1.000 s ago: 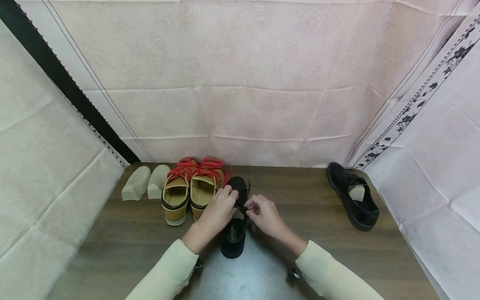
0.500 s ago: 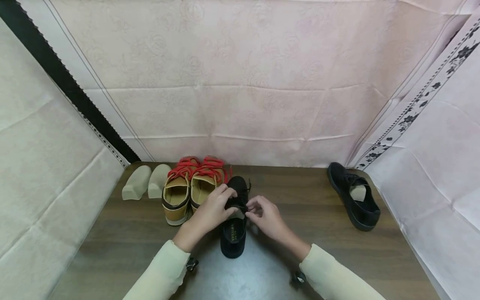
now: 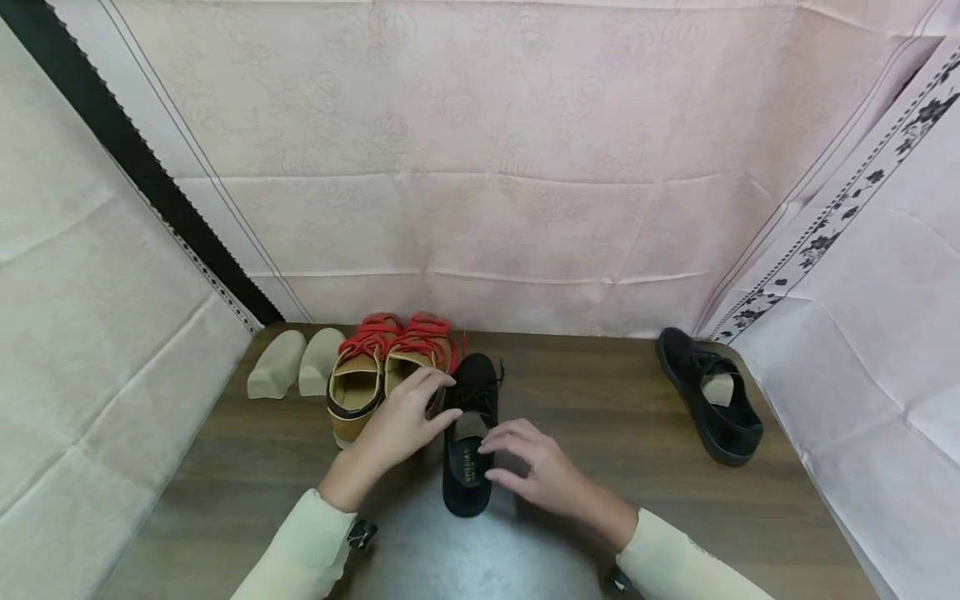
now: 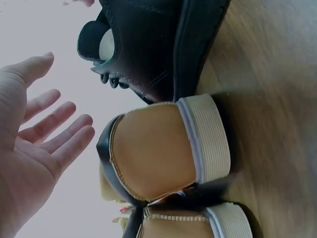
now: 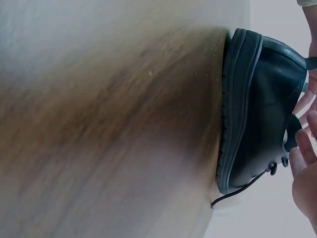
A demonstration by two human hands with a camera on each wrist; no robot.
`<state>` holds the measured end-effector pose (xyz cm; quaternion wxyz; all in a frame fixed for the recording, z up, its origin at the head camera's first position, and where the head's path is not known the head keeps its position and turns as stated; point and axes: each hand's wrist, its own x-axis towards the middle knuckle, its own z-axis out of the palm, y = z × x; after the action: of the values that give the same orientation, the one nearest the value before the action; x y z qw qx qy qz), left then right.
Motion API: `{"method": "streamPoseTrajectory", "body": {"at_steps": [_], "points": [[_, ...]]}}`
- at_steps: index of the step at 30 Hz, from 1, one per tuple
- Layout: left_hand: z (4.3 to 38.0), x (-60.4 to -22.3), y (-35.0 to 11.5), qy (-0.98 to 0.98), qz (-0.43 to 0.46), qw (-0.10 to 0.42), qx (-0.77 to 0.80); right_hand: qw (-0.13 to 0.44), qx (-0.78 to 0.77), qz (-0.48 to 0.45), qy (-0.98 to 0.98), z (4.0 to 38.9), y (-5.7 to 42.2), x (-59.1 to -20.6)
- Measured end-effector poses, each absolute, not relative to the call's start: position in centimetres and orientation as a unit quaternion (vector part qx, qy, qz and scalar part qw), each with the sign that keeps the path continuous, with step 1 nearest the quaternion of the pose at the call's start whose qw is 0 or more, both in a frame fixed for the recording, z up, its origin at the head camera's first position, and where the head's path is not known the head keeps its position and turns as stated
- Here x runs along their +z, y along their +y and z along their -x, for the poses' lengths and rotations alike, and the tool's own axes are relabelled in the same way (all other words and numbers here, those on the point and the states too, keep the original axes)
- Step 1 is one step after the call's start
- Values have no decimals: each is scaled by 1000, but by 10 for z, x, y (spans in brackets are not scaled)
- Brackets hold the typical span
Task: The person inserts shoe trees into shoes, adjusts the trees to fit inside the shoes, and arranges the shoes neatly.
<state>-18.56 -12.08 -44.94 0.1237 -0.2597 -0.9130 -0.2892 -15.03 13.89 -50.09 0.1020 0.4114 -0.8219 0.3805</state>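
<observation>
A black lace-up shoe (image 3: 467, 483) stands on the floor between both hands, toe toward the back wall, with a pale insert (image 3: 471, 426) inside it. My left hand (image 3: 401, 421) hovers to its left, over the tan shoes, fingers spread and holding nothing; the left wrist view shows that palm (image 4: 29, 168) apart from the shoes. On the other side, my right hand (image 3: 540, 467) is held at the shoe's opening, fingers loosely bent and gripping nothing. In the right wrist view a lace end (image 5: 237, 192) hangs from the black shoe to the floor.
Two tan shoes with red laces (image 3: 356, 387) stand left of the black shoe. Beyond them lie two pale shoe inserts (image 3: 274, 367). Another black shoe (image 3: 708, 396), holding an insert, stands at far right. Cloth-covered walls (image 3: 525, 208) enclose the wooden floor (image 3: 585, 383).
Both hands have left the black shoe's laces. The left moved left and opened out; the right drew back toward the heel. The black shoe stays in place.
</observation>
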Motion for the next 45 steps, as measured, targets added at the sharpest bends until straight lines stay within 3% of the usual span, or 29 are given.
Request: {"method": "streamPoseTrajectory", "body": {"at_steps": [9,17,45], "points": [[183,-450,-132,-915,254,145,-279,131,334,-511,-781,147,128,-509],[182,-459,-141,-916,251,154,-272,172,307,-516,-781,143,121,-512],[179,-465,-153,-933,240,154,-220,205,302,-553,-749,151,122,-515]]}}
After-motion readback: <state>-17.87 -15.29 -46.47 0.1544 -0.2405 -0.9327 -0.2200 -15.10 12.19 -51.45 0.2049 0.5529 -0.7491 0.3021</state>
